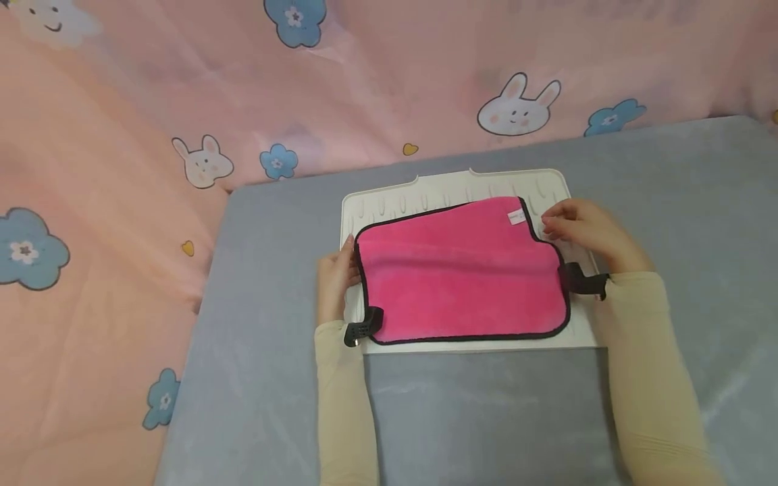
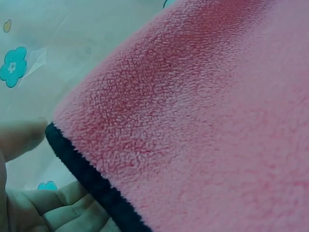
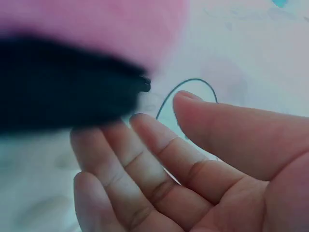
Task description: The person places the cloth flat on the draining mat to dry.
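A bright pink fleecy cloth [image 1: 462, 270] with black edging lies over a cream ridged tray [image 1: 389, 199]. A small white label [image 1: 516, 217] shows near its upper right corner, and a crease runs across it. My left hand [image 1: 336, 280] is at the cloth's left edge. In the left wrist view its thumb [image 2: 24, 137] meets the corner of the black edging [image 2: 91, 179], while the other fingers lie partly hidden behind that edge. My right hand [image 1: 586, 229] hovers beside the cloth's upper right, fingers loosely bent, holding nothing; the right wrist view shows thumb and fingers apart.
Black wrist cameras, one on the left [image 1: 365, 327] and one on the right [image 1: 580, 280], overlap the cloth's sides. The tray lies on a grey table cover [image 1: 273, 270]. Behind and to the left hangs a pink curtain [image 1: 377, 81] with rabbits and blue flowers.
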A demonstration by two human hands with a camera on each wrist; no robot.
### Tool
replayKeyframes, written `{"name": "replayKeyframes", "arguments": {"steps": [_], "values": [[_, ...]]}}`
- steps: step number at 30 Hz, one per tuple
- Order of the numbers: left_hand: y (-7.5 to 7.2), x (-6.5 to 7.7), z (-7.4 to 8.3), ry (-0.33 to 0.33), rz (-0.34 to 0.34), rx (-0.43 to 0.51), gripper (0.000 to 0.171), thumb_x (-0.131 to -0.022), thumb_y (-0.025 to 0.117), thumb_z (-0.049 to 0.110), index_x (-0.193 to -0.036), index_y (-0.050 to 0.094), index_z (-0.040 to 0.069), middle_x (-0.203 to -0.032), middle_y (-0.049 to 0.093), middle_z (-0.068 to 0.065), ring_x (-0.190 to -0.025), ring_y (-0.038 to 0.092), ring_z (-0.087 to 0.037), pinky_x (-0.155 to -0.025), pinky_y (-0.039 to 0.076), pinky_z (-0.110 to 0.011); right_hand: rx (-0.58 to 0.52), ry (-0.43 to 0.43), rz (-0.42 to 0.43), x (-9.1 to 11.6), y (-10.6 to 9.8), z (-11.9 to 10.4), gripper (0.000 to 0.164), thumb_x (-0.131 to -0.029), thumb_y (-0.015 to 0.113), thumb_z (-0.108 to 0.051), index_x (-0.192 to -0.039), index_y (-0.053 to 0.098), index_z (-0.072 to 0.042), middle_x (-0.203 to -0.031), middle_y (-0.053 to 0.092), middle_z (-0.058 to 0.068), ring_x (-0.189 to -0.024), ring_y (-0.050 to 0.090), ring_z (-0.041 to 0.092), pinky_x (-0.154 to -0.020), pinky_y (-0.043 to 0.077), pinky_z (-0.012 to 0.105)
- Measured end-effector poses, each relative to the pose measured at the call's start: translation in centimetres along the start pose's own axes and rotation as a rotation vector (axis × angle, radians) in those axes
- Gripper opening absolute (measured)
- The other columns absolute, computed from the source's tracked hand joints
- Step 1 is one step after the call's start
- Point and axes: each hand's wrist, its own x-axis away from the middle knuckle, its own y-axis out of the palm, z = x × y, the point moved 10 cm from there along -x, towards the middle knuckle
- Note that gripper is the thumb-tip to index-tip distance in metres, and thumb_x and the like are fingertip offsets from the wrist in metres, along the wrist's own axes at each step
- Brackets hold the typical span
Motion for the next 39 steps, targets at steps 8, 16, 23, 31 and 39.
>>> {"name": "replayKeyframes", "arguments": {"steps": [8, 16, 23, 31, 39], "values": [[0.1, 0.0, 0.1, 0.025, 0.016, -0.019, 0.039, -0.094, 0.058, 0.025, -0.096, 0.066, -0.013, -0.073, 0.063, -0.007, -0.061, 0.063, -0.009, -0.055, 0.051, -0.02, 0.112, 0.01, -0.037, -3.6, 0.3, -1.4, 0.048, -0.096, 0.052, -0.027, -0.126, 0.046, 0.011, -0.114, 0.054, 0.033, -0.096, 0.055, 0.041, -0.085, 0.043, 0.054], [0.6, -0.2, 0.4, 0.069, -0.008, 0.038, 0.028, -0.092, 0.057, 0.011, -0.111, 0.063, -0.009, -0.098, 0.067, -0.014, -0.076, 0.061, -0.009, -0.065, 0.05, -0.021, 0.139, -0.003, 0.078, -5.2, 0.7, -1.8, 0.041, -0.091, 0.06, -0.022, -0.114, 0.055, 0.012, -0.102, 0.058, 0.03, -0.084, 0.055, 0.035, -0.069, 0.046, 0.038], [1.2, -0.2, 1.5, 0.185, -0.012, 0.161, 0.028, -0.094, 0.051, -0.003, -0.12, 0.059, -0.004, -0.115, 0.063, -0.021, -0.084, 0.061, -0.007, -0.065, 0.048, -0.016, 0.028, -0.035, 0.254, -4.9, -1.1, -1.5, 0.028, -0.091, 0.059, -0.014, -0.105, 0.058, 0.011, -0.09, 0.059, 0.026, -0.062, 0.049, 0.013, -0.053, 0.039, 0.02], [1.9, -0.5, 1.4, 0.188, -0.037, 0.029, 0.036, -0.093, 0.055, 0.001, -0.129, 0.055, 0.001, -0.12, 0.061, -0.022, -0.105, 0.061, -0.024, -0.087, 0.047, -0.029, 0.037, 0.036, 0.381, -4.9, -2.8, -0.9, 0.038, -0.093, 0.057, -0.023, -0.113, 0.055, 0.009, -0.097, 0.056, 0.025, -0.071, 0.052, 0.027, -0.056, 0.04, 0.025], [2.2, -0.7, 1.4, 0.232, -0.043, -0.017, 0.032, -0.09, 0.056, -0.005, -0.122, 0.059, -0.003, -0.119, 0.06, -0.023, -0.111, 0.059, -0.029, -0.094, 0.045, -0.035, 0.013, 0.048, 0.37, -5.9, -2.4, -0.4, 0.034, -0.094, 0.056, -0.02, -0.109, 0.056, 0.009, -0.091, 0.054, 0.022, -0.07, 0.046, 0.019, -0.057, 0.037, 0.024]]}}
